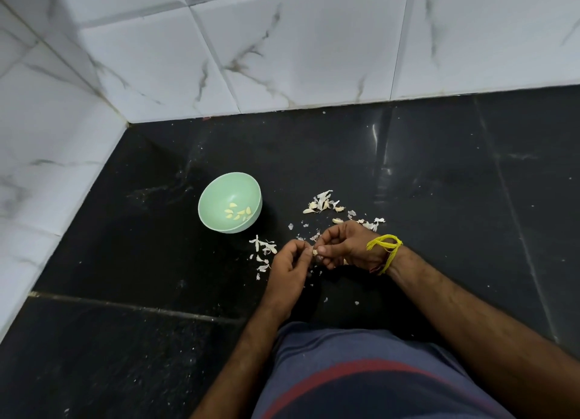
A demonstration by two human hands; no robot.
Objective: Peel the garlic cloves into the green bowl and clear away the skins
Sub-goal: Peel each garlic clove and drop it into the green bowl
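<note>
Both hands meet over the black polished stone bench (439,183), the left hand (290,263) and right hand (343,246) pinching one small pale garlic clove (315,252) between their fingers (323,250), so peeling is the step in hand. Next, I judge, the bared clove must be carried left to the round pale-green plastic bowl (216,196), just beyond the hands, where about seven peeled yellowish cloves (238,213) lie. Perhaps three unpeeled cloves (337,220) sit among the white papery skins (323,199), which lie in roughly three scattered patches; an exact count is beyond telling.
</note>
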